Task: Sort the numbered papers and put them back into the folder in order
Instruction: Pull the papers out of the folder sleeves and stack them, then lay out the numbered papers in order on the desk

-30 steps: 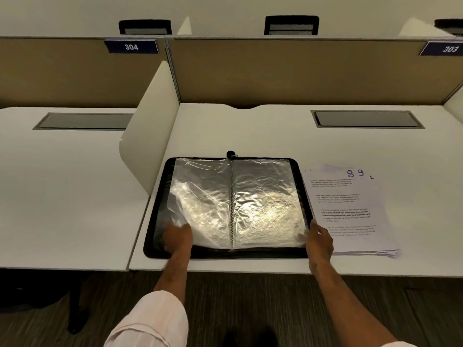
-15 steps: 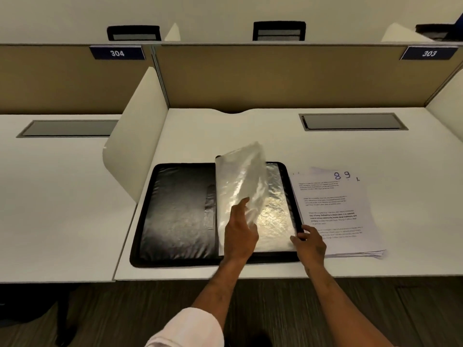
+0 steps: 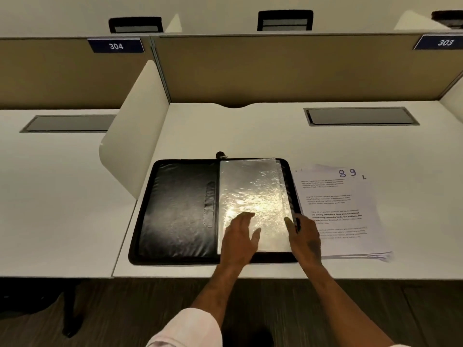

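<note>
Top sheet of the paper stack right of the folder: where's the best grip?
Likely the near right corner of the top sheet, approached from the right. The stack lies flat on the desk, so a pinch needs a loose edge; its sheets fan out at that corner, while the folder and the right hand crowd its left edge.

Left hand [image 3: 240, 236] flipped sleeves [image 3: 253, 196] rightward, now seemingly pressing flat.

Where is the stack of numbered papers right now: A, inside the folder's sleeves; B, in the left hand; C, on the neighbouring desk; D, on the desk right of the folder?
D: the paper stack lies flat on the desk, just past the right edge of the open folder.
</note>
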### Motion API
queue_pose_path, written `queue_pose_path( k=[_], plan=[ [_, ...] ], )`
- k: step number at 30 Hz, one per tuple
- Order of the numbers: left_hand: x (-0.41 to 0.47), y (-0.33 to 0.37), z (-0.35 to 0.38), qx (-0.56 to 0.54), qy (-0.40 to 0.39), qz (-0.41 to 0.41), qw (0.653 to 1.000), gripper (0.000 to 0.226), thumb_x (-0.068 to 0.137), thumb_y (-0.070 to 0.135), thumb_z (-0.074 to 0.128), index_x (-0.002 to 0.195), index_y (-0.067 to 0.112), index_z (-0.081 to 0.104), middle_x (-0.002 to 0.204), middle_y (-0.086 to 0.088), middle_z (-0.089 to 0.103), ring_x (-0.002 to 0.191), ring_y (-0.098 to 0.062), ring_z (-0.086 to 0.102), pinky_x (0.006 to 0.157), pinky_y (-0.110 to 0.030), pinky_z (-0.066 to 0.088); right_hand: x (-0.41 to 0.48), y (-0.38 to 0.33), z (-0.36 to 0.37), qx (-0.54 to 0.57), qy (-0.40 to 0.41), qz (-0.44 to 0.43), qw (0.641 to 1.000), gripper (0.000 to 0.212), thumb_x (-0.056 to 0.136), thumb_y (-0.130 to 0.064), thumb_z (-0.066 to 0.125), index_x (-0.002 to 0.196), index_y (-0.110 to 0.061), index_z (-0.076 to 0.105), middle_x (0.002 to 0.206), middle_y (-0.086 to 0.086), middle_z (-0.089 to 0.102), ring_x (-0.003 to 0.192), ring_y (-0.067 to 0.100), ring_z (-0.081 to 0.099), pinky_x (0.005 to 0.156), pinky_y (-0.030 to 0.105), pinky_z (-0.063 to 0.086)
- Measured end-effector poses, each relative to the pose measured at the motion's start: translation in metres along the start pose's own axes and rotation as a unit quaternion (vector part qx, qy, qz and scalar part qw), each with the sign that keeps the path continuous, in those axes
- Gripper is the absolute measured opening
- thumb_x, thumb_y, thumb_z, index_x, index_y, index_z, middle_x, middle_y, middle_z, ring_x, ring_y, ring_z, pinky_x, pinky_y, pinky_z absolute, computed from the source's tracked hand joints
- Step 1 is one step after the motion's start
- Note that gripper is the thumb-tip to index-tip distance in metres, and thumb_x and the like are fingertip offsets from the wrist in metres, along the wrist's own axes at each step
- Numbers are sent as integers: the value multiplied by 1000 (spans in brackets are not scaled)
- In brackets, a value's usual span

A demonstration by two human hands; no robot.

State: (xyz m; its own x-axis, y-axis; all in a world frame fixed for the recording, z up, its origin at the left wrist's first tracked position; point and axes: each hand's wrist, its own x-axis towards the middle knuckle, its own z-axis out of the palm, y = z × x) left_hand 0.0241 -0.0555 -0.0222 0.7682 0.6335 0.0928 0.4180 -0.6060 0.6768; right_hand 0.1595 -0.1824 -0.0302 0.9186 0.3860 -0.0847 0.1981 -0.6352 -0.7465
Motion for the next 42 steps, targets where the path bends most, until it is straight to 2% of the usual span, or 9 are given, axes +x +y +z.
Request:
queue_pose_path(
  k=[2, 4, 9, 24, 27, 30, 36, 39, 42],
  plan=[
    [4, -29, -19, 118, -17, -63, 991, 73, 94, 61, 45, 153, 25, 23, 162, -5, 18, 148, -24, 17, 122, -50, 14, -1, 5, 11, -61, -69, -17, 996, 67, 90, -65, 45, 146, -28, 37, 151, 1, 36, 137, 20, 37, 109, 37, 36],
    [4, -59, -36, 204, -82, -143, 965, 88, 90, 75, 30, 156, 28, -2, 163, -8, -14, 150, -31, -12, 114, -55, -10, -6, 8, 20, -105, -134, -17, 985, 76, 88, -69, 42, 152, -36, 20, 161, -1, 9, 148, 20, 15, 118, 40, 23],
    [-16, -107, -63, 223, -164, -241, 930, 97, 76, 90, 16, 151, 40, -17, 157, -4, -33, 144, -33, -29, 108, -71, -11, -16, 8, 26, -181, -169, -23, 969, 86, 82, -77, 40, 153, -43, 5, 162, 2, -13, 149, 25, -3, 120, 45, 15],
    [-24, -119, -76, 224, -183, -237, 927, 96, 76, 90, 19, 150, 42, -18, 157, 1, -35, 144, -29, -31, 107, -72, -11, -27, -1, 31, -206, -179, -14, 962, 87, 83, -79, 35, 153, -41, 1, 162, 1, -12, 149, 21, -9, 120, 43, 11],
    [-16, -111, -72, 194, -141, -260, 935, 94, 81, 85, 29, 155, 36, -1, 162, -5, -20, 148, -32, -19, 110, -70, -6, -21, -2, 22, -163, -172, -1, 971, 84, 84, -79, 34, 153, -42, 5, 163, -5, -1, 150, 18, 3, 120, 42, 18],
    [-1, -86, -62, 174, -62, -205, 961, 80, 89, 73, 32, 154, 27, 20, 164, -9, -4, 150, -32, -5, 117, -64, 4, -5, 7, -5, -115, -115, 19, 986, 81, 88, -73, 36, 154, -33, 13, 162, -2, 14, 148, 18, 16, 119, 44, 20],
    [41, -21, -6, 162, -69, -121, 977, 93, 81, 85, 4, 156, 31, 1, 163, -1, -16, 150, -23, -16, 118, -54, -5, 47, 54, -90, -141, -10, 67, 988, 72, 92, -63, 41, 150, -23, 26, 157, 7, 27, 143, 26, 28, 117, 46, 26],
    [54, -2, 34, 171, -85, -104, 976, 100, 71, 87, -8, 155, 32, -8, 162, 0, -21, 148, -19, -22, 118, -55, -7, 74, 87, -126, -169, -15, 99, 981, 73, 93, -62, 39, 152, -22, 21, 160, 10, 18, 146, 28, 21, 118, 46, 21],
    [55, 12, 69, 211, -92, -124, 965, 111, 64, 90, -20, 155, 29, -3, 163, -5, -15, 150, -23, -15, 118, -59, 0, 97, 117, -148, -184, -47, 115, 975, 77, 93, -66, 34, 154, -23, 13, 162, 11, 7, 148, 28, 11, 119, 44, 14]
  ],
)
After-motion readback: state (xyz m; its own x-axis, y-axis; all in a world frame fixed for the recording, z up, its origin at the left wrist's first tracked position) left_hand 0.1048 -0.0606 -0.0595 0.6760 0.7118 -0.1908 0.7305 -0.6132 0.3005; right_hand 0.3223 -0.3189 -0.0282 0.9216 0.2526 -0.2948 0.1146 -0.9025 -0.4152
